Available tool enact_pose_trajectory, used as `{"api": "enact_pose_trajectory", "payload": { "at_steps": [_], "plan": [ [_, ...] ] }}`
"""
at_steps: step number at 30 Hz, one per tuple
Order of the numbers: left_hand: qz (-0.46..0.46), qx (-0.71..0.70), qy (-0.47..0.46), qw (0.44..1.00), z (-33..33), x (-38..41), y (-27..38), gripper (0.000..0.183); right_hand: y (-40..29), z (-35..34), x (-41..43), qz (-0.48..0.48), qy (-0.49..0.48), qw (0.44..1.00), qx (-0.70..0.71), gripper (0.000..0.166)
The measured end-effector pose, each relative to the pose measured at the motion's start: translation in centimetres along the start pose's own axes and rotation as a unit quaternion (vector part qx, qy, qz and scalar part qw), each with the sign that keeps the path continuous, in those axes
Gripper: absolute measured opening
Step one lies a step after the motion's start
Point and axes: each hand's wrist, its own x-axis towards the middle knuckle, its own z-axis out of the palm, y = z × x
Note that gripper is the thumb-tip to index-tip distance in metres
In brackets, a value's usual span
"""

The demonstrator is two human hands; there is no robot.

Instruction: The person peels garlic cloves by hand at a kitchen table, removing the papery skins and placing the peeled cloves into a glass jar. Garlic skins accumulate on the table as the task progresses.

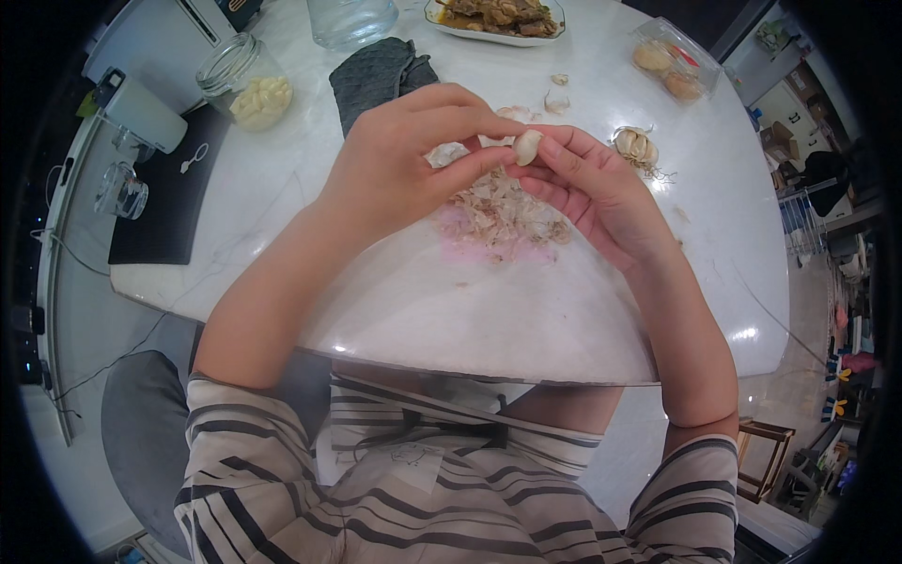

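Note:
A pale garlic clove (528, 147) is pinched between the thumb and fingers of my right hand (599, 176). My left hand (402, 155) meets it from the other side, thumb and index fingertips at the clove's left edge. Whether those fingertips grip the clove or only touch it, I cannot tell. Under both hands lies a heap of papery garlic skins (507, 215), partly over a pink patch (458, 236) on the white table (437, 310). A partly broken garlic bulb (636, 146) with roots sits just right of my right hand.
An open glass jar (257, 99) of peeled cloves stands at the back left, near a black mat (165, 204) with drinking glasses. A dark folded cloth (377, 74) lies behind my left hand. A dish of cooked meat (500, 17) and a clear plastic box (673, 63) stand farther back.

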Motion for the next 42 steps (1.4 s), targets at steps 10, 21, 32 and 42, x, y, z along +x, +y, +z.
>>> {"api": "enact_pose_trajectory", "payload": {
  "at_steps": [10,21,32,42],
  "plan": [
    [0.032,0.029,-0.002,0.999,0.1,-0.3,-0.2,0.014,0.5,0.1,0.0,0.027,0.027,0.999,0.007,0.023],
    [0.042,0.038,0.006,0.998,0.2,-0.3,0.1,0.013,0.9,-0.3,0.2,0.060,0.028,0.998,0.016,0.022],
    [-0.055,-0.107,0.007,0.993,0.6,-0.2,0.0,0.016,0.5,0.4,0.1,0.052,0.017,0.997,0.050,0.031],
    [0.014,0.050,0.017,0.999,1.1,-0.1,0.0,0.009,0.9,0.4,0.1,0.057,-0.010,0.997,0.056,0.037]
  ]
}}
